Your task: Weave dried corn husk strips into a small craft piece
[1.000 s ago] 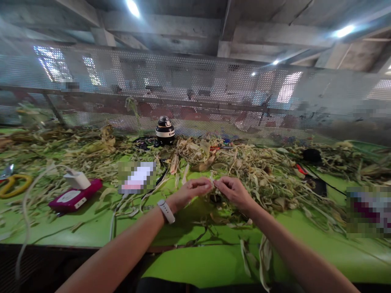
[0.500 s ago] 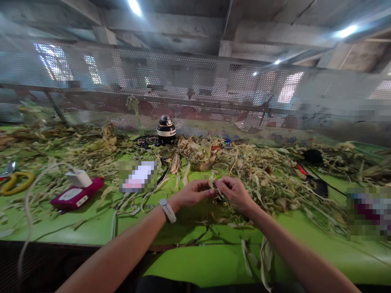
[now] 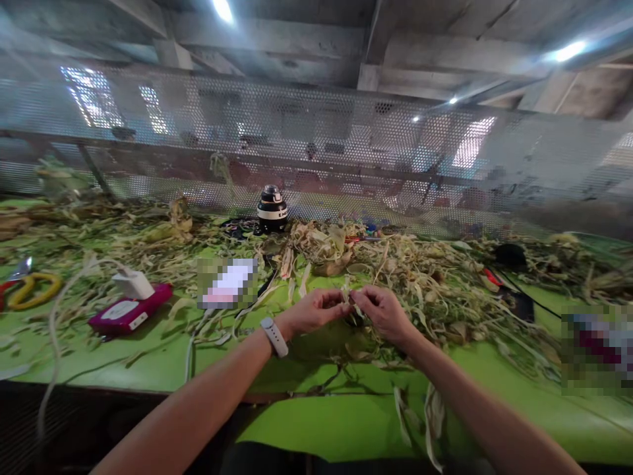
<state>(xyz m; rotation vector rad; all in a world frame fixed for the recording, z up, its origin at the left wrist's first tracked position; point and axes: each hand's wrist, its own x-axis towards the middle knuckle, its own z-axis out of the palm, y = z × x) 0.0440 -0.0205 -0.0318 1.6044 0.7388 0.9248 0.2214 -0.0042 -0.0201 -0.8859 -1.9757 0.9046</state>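
Observation:
My left hand (image 3: 316, 310), with a pale watch (image 3: 273, 337) on its wrist, is closed in a pinch in front of me. Right against its fingertips, my right hand (image 3: 383, 313) is pinched too. A small pale-green piece of dried plant (image 3: 347, 290) shows between the two sets of fingertips; its exact shape is too small to make out. Around and beyond the hands spreads a heap of dry, curled leaf strips (image 3: 405, 264). Two pale strips (image 3: 434, 422) hang near the table's front edge, below my right forearm.
On the green table (image 3: 163, 363) at left lie a magenta power strip (image 3: 131, 311) with a white plug, a cable, and yellow-handled scissors (image 3: 37, 290). A phone (image 3: 230, 284) lies left of my hands. Behind stand a black-and-white bottle (image 3: 271, 210) and a perforated metal screen (image 3: 316, 145).
The whole view has shifted slightly, with things appearing a little to the right. My hands stay together, their fingertips moving only slightly around the small plant piece.

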